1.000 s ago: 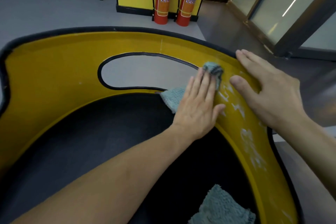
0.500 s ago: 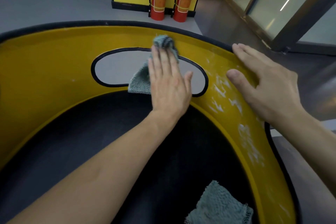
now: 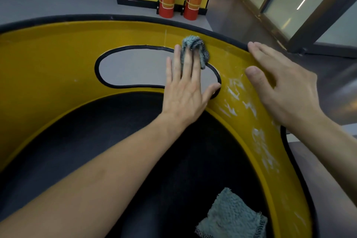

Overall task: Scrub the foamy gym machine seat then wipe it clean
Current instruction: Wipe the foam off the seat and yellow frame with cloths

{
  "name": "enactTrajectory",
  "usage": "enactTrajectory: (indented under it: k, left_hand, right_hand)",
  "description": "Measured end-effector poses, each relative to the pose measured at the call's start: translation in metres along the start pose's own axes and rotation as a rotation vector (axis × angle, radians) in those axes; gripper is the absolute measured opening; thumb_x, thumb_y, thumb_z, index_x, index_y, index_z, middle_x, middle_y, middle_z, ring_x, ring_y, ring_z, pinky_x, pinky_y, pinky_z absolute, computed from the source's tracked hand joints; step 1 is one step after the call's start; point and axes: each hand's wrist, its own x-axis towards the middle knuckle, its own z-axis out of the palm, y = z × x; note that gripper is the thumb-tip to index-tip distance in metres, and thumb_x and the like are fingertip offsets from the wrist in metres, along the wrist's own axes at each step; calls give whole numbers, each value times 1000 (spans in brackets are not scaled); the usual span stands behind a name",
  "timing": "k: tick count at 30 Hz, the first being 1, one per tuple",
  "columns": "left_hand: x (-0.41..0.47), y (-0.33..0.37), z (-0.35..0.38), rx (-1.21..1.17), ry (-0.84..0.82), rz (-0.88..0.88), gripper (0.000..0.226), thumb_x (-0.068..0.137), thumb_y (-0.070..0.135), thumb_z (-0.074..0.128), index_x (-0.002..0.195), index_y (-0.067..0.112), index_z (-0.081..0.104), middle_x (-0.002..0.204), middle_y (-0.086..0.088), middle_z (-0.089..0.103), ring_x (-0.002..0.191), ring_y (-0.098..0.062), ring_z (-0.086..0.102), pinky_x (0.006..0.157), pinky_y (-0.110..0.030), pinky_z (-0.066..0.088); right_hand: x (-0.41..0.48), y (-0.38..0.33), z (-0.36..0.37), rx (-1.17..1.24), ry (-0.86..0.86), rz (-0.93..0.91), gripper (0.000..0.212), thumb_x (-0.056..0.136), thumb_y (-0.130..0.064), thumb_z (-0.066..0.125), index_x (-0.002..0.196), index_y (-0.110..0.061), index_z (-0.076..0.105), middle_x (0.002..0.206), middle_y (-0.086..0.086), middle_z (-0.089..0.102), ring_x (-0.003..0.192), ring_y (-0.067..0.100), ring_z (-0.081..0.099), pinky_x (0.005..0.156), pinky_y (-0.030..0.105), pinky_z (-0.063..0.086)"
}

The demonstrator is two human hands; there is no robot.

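hands (image 3: 183, 91) (image 3: 284, 87) flat on cloth (image 3: 195, 44), seat (image 3: 58, 60)

The left forearm (image 3: 96, 179) reaches bare from the lower left, diagonally up and forward, wrist straight. The left hand (image 3: 183, 91) lies palm down, fingers (image 3: 186, 63) straight and slightly spread, thumb out to the right, fingertips pressing a bunched cloth (image 3: 195, 44). The right forearm (image 3: 338, 150) enters from the right edge. The right hand (image 3: 286, 87) lies flat, palm down, fingers straight and together, thumb spread.

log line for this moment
left hand presses cloth on yellow shell | right hand rests on rim | foam streaks at right | second cloth on seat
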Motion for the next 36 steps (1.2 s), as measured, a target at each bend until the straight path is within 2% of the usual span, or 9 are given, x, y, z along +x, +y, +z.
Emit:
enactTrajectory:
  k: [12, 17, 19, 23, 26, 28, 32, 34, 36]
  left_hand:
    - [-3, 39, 6, -132, 7, 346, 88, 101, 67, 25, 160, 4, 9, 168, -20, 4, 155, -32, -8, 125, -50, 7]
    - [7, 24, -4, -121, 23, -138, 90, 99, 70, 12, 160, 4, 5, 168, -16, 3, 156, -30, -7, 126, -49, 4]
    - [8, 36, -11, -169, 22, -184, 91, 98, 69, 9, 160, 2, 6, 168, -19, 4, 156, -32, -7, 126, -50, 4]
    - [-12, 79, -10, -118, -52, 200, 88, 98, 63, 5, 160, 0, 4, 167, -23, 2, 154, -37, -11, 124, -51, 2]
    - [-20, 80, -5, -113, -72, 288, 88, 100, 66, 11, 160, 3, 0, 168, -18, -2, 155, -31, -13, 125, -48, 2]
    - [-11, 67, -6, -77, -53, 176, 91, 98, 70, 10, 161, 5, 1, 168, -17, -1, 155, -30, -12, 125, -49, 3]
    - [15, 46, -17, -197, 19, -278, 92, 98, 70, 12, 160, 3, 7, 168, -18, 6, 156, -31, -4, 126, -49, 5]
    - [11, 56, -17, -230, 19, -195, 86, 100, 65, 11, 160, 3, 12, 167, -19, 11, 156, -33, -1, 125, -51, 5]
    - [-4, 77, -15, -260, -5, 77, 81, 100, 58, 12, 160, 3, 16, 167, -20, 13, 156, -34, -1, 124, -52, 6]
  right_hand:
    - [1, 2, 4, 8, 39, -10, 65, 99, -69, 28, 151, -35, 46, 156, -12, 46, 142, 1, 39, 101, 16, 29]
    - [-1, 1, 3, -3, 46, -6, 72, 96, -75, 22, 152, -36, 45, 156, -13, 44, 143, 0, 35, 100, 15, 26]
    - [-1, 1, 3, -2, 43, -8, 70, 97, -73, 24, 152, -36, 45, 157, -14, 43, 144, 0, 35, 101, 14, 25]
    - [1, 3, 5, 28, 49, -7, 61, 99, -61, 28, 151, -35, 46, 156, -13, 44, 143, -2, 36, 109, 13, 26]
    - [2, 5, 5, 42, 59, -20, 58, 101, -53, 29, 151, -31, 48, 155, -10, 46, 140, -7, 34, 109, 3, 19]
    - [0, 4, 6, 47, 75, -32, 57, 102, -50, 28, 150, -28, 50, 153, -8, 48, 137, -12, 31, 106, -2, 16]
    - [-2, 2, 5, 61, 102, -37, 58, 102, -48, 27, 148, -25, 53, 151, -7, 51, 134, -14, 29, 105, -2, 15]
    - [-2, 2, 6, 72, 108, -25, 58, 101, -47, 28, 147, -25, 54, 150, -6, 52, 133, -14, 30, 105, -2, 15]
    - [-1, 1, 5, 83, 113, -16, 58, 99, -46, 29, 147, -25, 54, 150, -5, 53, 132, -14, 31, 104, -2, 16]
